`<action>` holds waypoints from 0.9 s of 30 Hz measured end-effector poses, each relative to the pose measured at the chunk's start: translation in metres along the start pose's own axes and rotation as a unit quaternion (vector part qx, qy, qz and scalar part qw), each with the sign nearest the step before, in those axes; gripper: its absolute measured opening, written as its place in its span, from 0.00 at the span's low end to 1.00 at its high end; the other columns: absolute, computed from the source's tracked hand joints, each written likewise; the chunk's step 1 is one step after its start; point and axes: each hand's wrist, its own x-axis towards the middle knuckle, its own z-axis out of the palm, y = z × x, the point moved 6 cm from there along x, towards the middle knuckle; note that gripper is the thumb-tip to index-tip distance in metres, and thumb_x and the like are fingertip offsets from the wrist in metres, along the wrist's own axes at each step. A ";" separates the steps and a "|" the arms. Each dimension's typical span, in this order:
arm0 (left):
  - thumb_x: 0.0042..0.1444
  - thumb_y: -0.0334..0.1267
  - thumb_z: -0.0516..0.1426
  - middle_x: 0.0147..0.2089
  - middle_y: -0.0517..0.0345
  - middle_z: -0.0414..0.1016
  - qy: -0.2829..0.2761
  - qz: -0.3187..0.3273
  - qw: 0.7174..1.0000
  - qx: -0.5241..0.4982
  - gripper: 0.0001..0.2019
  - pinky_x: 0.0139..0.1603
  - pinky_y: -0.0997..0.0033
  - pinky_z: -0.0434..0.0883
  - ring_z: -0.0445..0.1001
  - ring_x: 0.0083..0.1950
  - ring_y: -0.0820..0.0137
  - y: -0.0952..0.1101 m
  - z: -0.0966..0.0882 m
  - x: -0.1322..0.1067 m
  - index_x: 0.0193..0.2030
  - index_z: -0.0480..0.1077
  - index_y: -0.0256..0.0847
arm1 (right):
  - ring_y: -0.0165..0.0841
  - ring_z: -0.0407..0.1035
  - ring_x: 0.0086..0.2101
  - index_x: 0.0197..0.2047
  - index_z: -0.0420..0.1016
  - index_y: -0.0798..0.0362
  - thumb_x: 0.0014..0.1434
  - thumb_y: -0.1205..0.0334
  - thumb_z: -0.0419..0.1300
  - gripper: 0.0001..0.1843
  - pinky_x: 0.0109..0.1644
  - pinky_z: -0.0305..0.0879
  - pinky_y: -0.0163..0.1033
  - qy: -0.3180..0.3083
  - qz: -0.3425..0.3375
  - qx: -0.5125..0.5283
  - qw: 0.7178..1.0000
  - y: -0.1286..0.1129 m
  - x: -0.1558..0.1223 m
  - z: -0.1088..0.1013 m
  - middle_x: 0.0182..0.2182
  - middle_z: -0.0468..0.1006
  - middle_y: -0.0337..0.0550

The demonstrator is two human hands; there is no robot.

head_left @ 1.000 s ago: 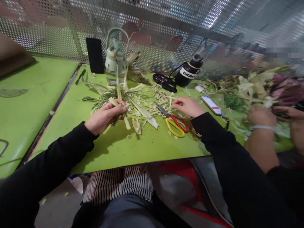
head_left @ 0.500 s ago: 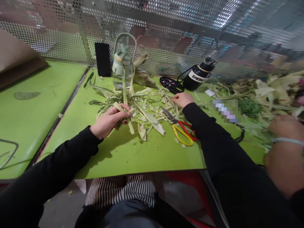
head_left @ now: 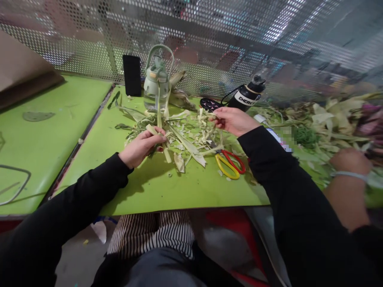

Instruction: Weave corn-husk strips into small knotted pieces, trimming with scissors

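Pale corn husk strips (head_left: 167, 155) are pinched between the thumb and fingers of my left hand (head_left: 144, 146), and one long strip stands up from the grip. Farther right, my right hand (head_left: 235, 120) is closed on a small clump of husk shreds (head_left: 204, 116), raised a little over the litter. Below it lie scissors (head_left: 229, 165) with one yellow and one red handle, their blades partly covered by husk scraps (head_left: 193, 153). Cut husk bits are spread on the green table (head_left: 179, 195) between my hands.
Behind stand a black phone (head_left: 132, 75), a pale green bottle (head_left: 156, 85) and a tilted black bottle (head_left: 247, 95), before a perforated metal screen (head_left: 203, 36). A husk heap (head_left: 335, 115) and another person's arm (head_left: 348, 187) are at the right. A table seam (head_left: 86, 127) runs left.
My right hand has lifted off the scrap pile with a clump of husk shreds, uncovering more of its fingers. My left hand keeps its grip. The view has shifted slightly.
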 end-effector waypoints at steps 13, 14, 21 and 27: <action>0.48 0.31 0.63 0.31 0.63 0.68 0.012 0.023 1.000 -0.016 0.08 0.32 0.77 0.69 0.68 0.31 0.78 0.007 -0.005 0.003 0.34 0.67 0.38 | 0.24 0.64 0.25 0.28 0.65 0.52 0.60 0.73 0.57 0.11 0.28 0.62 0.28 0.074 -0.075 -0.045 0.993 -0.014 0.009 0.000 0.24 0.72 0.37; 0.47 0.31 0.63 0.30 0.63 0.68 0.014 0.025 0.999 -0.015 0.09 0.32 0.77 0.69 0.68 0.31 0.78 0.008 -0.005 0.003 0.34 0.67 0.39 | 0.25 0.66 0.27 0.29 0.64 0.51 0.61 0.72 0.57 0.11 0.29 0.64 0.29 0.087 -0.087 -0.047 0.991 -0.016 0.015 -0.003 0.26 0.72 0.37; 0.47 0.29 0.62 0.29 0.63 0.69 0.033 0.028 0.999 -0.024 0.08 0.32 0.75 0.69 0.68 0.29 0.78 0.011 -0.007 0.004 0.32 0.66 0.39 | 0.33 0.72 0.35 0.46 0.69 0.50 0.57 0.62 0.62 0.13 0.37 0.68 0.36 0.054 -0.113 -0.256 0.959 -0.007 0.009 0.016 0.37 0.77 0.42; 0.48 0.29 0.61 0.29 0.62 0.69 0.027 0.035 0.999 -0.008 0.07 0.31 0.75 0.67 0.67 0.28 0.78 0.012 -0.005 0.002 0.32 0.66 0.39 | 0.39 0.73 0.33 0.51 0.74 0.53 0.50 0.66 0.65 0.23 0.36 0.65 0.40 -0.127 -0.121 -0.534 0.827 0.033 -0.026 0.076 0.36 0.81 0.45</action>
